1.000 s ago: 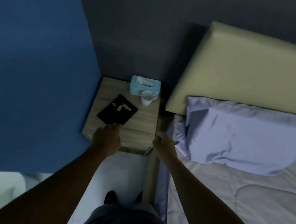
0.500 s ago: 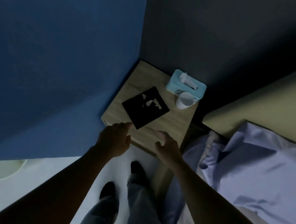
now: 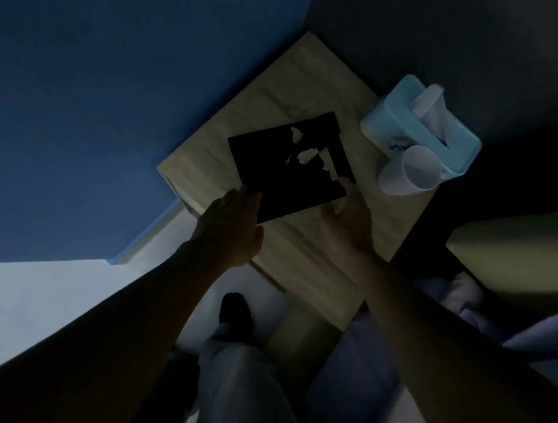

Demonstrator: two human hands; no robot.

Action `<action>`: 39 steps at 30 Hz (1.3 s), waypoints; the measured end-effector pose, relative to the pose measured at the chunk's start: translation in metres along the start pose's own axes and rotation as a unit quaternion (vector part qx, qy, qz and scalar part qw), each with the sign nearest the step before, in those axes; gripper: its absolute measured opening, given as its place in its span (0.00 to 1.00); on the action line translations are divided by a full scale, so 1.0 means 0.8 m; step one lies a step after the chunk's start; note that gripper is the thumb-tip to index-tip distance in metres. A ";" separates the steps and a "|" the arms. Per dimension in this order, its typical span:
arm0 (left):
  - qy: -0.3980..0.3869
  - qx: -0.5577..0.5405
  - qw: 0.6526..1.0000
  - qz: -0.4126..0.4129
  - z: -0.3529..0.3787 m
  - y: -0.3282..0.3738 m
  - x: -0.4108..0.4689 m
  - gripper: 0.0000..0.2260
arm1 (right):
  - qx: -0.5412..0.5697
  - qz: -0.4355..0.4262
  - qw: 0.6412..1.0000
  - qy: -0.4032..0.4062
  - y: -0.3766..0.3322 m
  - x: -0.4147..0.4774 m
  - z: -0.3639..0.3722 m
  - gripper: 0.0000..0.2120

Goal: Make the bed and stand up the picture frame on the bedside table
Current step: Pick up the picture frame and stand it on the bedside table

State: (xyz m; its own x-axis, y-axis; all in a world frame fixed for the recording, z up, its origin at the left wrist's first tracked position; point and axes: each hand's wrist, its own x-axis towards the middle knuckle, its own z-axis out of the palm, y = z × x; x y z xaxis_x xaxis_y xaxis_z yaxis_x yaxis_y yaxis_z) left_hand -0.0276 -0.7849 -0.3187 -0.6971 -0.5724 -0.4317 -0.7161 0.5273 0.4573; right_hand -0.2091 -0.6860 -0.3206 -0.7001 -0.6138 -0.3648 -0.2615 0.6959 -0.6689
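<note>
A black picture frame (image 3: 285, 167) lies flat, back side up, on the wooden bedside table (image 3: 314, 87). My left hand (image 3: 229, 230) touches its near left corner, fingers tucked under the edge. At the frame's near right corner is my right hand (image 3: 351, 212), with fingertips on the edge. A grip by either hand is not clear in the dim light. The bed shows only at the right edge: a pale headboard (image 3: 520, 257) and a lilac pillow (image 3: 547, 332).
A light blue tissue box (image 3: 404, 121) and a white cup (image 3: 409, 171) stand at the table's back right, close to the frame. Blue wall (image 3: 111, 90) borders the table on the left, dark wall behind. My legs and a foot (image 3: 234, 308) stand on pale floor.
I have stepped in closer to the table. Both hands moved forward from the table's front edge onto the frame's near corners. The bed has slid mostly out of view.
</note>
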 end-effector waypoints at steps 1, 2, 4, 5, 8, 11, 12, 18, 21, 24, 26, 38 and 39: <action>0.008 0.011 1.000 -0.004 0.013 -0.002 0.007 0.33 | 0.003 -0.007 1.000 0.009 0.008 0.013 0.002 0.29; 0.019 0.020 1.000 -0.009 0.025 -0.002 0.013 0.34 | 0.000 -0.014 1.000 0.017 0.017 0.024 0.004 0.29; 0.056 0.027 0.998 -0.016 0.050 -0.001 0.022 0.35 | -0.008 -0.035 0.999 0.028 0.032 0.043 0.009 0.28; 0.081 0.017 0.996 -0.022 0.060 0.002 0.025 0.35 | -0.009 -0.048 0.998 0.033 0.040 0.050 0.013 0.28; 0.148 -0.044 0.986 -0.062 0.085 0.014 0.031 0.34 | -0.023 -0.075 0.994 0.077 0.061 0.062 0.029 0.26; 0.207 -0.062 0.973 -0.085 0.101 0.025 0.029 0.33 | -0.028 -0.114 0.984 0.135 0.074 0.063 0.043 0.23; 0.228 -0.077 0.967 -0.082 0.105 0.027 0.030 0.32 | -0.031 -0.124 0.981 0.145 0.076 0.061 0.044 0.22; 0.277 -0.343 0.895 -0.073 0.092 0.033 0.005 0.25 | 0.032 -0.096 0.986 0.135 0.100 0.037 0.026 0.19; 0.327 -0.370 0.867 -0.069 0.075 0.047 -0.016 0.21 | 0.075 -0.050 0.986 0.143 0.107 0.015 0.013 0.16; 0.375 -0.375 0.845 -0.072 0.048 0.065 -0.022 0.20 | 0.124 -0.008 0.983 0.135 0.106 -0.005 0.007 0.16; 0.388 -0.370 0.840 -0.086 0.030 0.074 -0.022 0.21 | 0.158 -0.001 0.978 0.134 0.104 -0.014 0.008 0.16; 0.374 -0.586 0.712 -0.093 0.010 0.122 -0.054 0.21 | 0.326 -0.005 0.940 0.101 0.101 -0.075 0.023 0.12; 0.378 -0.582 0.714 -0.093 0.004 0.122 -0.054 0.19 | 0.321 -0.017 0.942 0.095 0.103 -0.078 0.020 0.10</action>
State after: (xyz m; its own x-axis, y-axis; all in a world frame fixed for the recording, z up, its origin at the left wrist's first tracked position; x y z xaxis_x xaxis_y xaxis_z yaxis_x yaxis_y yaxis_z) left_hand -0.0670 -0.7069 -0.2577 -0.0609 -0.9718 -0.2279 0.0257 -0.2298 0.9729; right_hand -0.1760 -0.5962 -0.3636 -0.8207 -0.5114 -0.2547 0.1273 0.2709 -0.9541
